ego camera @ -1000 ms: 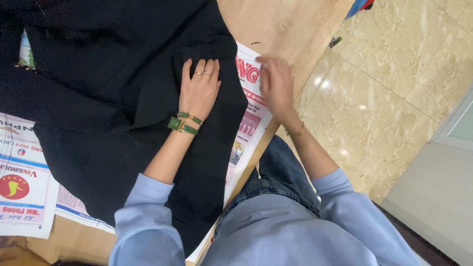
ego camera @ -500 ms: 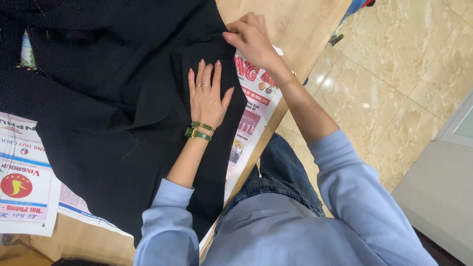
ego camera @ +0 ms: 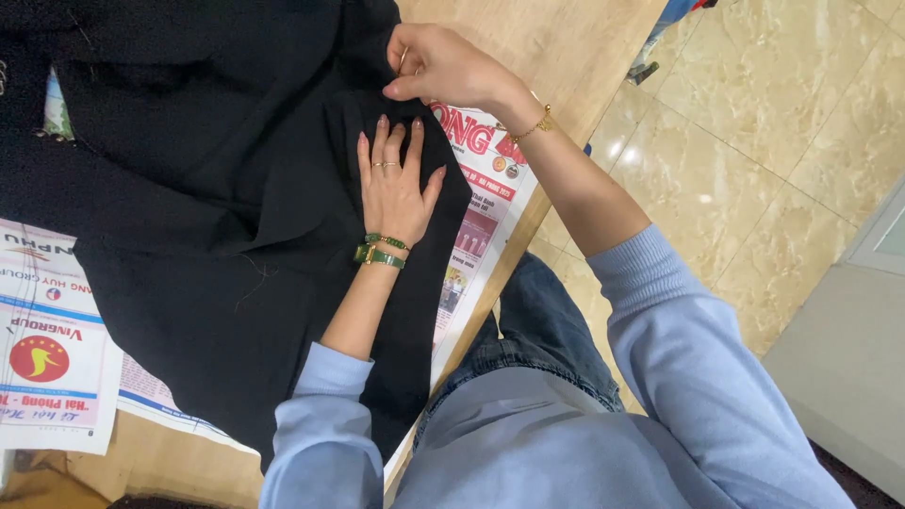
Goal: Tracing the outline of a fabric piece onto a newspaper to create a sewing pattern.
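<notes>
- Pressing flat on the black garment, the left hand lies palm down with its fingers spread apart and stretched out, clasping nothing; the cloth sits directly under it and runs out to its left and back toward the person.
- The right hand sits just beyond the left hand's fingertips, its grip closed together on the garment's edge, thumb and fingers pinching a fold of the dark cloth.
- The two hands are near each other but apart; the cloth's right-hand edge runs between them.
- Sheets of newspaper lie under the garment, showing just right of the left hand and again well off to its left, near the surface's near edge.
- The wooden surface shows bare beyond the right hand.
- A green watch and bangles circle the left wrist; a thin gold bracelet circles the right.
- A tiled floor lies well to the right of both hands.
</notes>
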